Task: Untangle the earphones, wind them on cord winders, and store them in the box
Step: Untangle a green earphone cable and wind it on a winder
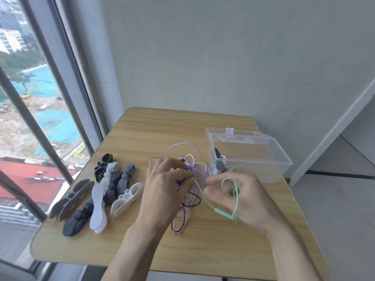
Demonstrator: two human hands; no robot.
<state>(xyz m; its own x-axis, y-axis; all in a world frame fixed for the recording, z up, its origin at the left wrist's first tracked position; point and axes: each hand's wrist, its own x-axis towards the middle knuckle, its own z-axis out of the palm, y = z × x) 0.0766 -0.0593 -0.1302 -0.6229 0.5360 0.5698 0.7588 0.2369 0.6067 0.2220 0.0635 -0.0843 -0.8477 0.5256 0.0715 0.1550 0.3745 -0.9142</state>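
A tangle of earphone cords [189, 173], purple, pink, white and dark, lies mid-table. My left hand [164, 191] pinches cords at the tangle's near side. My right hand [241, 197] holds a mint green earphone cord [227, 201] that loops over its fingers and runs back into the tangle. Several cord winders [105, 191], dark blue, grey and white, lie in a heap on the left of the table. A clear plastic box [263, 165] stands open at the right, with a dark wound winder [219, 161] inside at its left end.
The wooden table [142, 248] ends close to my body and at the right just past the box. A window with a grey frame [67, 102] runs along the left. A plain wall stands behind the table.
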